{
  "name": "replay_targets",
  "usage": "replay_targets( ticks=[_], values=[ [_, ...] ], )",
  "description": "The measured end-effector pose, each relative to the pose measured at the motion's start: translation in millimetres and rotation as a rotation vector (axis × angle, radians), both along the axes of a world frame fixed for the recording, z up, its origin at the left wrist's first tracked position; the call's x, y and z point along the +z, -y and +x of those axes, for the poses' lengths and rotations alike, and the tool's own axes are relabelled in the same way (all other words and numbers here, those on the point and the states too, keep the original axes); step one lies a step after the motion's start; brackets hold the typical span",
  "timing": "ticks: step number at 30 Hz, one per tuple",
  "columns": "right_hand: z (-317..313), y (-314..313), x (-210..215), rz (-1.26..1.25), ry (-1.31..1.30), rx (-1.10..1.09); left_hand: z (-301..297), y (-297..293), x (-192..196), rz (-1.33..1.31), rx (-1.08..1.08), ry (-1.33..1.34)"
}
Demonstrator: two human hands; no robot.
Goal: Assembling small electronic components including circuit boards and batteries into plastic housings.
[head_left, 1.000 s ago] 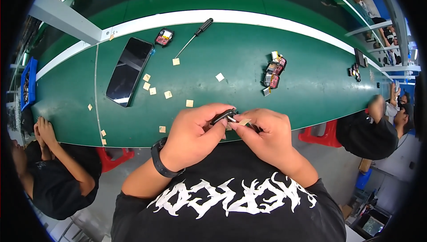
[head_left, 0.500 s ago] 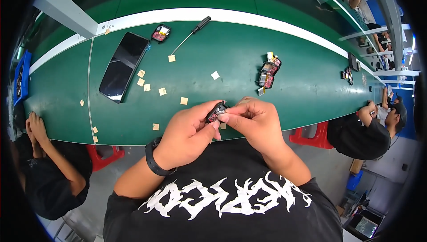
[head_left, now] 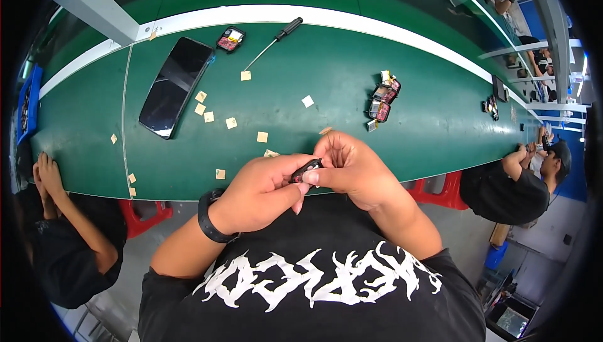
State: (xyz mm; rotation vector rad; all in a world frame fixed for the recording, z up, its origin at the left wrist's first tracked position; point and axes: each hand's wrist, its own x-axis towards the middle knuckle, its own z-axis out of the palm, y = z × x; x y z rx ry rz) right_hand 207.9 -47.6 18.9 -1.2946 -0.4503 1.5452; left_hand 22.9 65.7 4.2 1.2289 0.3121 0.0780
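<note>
Left grip (head_left: 260, 185) holds a black device (head_left: 306, 169) the right grip (head_left: 357, 172) touches.

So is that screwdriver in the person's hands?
No, the screwdriver lies on the green table, apart from the left hand and the right hand.

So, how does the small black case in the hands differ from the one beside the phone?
The held case sits in the left hand, with the right hand touching it; the other case lies on the green table. The held case is partly covered; the other case is in full view. Both have black frames and show some red inside.
</note>
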Motion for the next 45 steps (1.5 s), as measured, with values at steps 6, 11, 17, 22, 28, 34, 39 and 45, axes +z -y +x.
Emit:
replay_targets(
  ticks=[6,11,17,22,28,34,39,45],
  values=[
    [6,7,25,-0.03,-0.162,0.056,-6,0,24,-0.495,0.1,-0.021],
    [-2,12,34,0.113,-0.001,0.046,-10,1,45,-0.313,0.113,-0.009],
    [-7,15,25,0.141,0.073,0.0,-11,4,46,-0.022,0.1,0.059],
    [-8,13,28,0.055,0.152,-0.001,-10,3,43,0.108,0.103,0.035],
    [-11,7,34,-0.013,0.163,0.001,-12,-2,41,0.166,0.071,0.01],
    [-8,4,42,0.037,0.113,0.029,-10,1,60,-0.112,0.125,-0.052],
    [-8,17,53,0.452,0.684,-0.124,-7,5,81,-0.247,0.293,-0.026],
    [26,32,87,0.735,1.667,0.177,-11,-1,80,-0.269,0.179,-0.041]
  ],
)
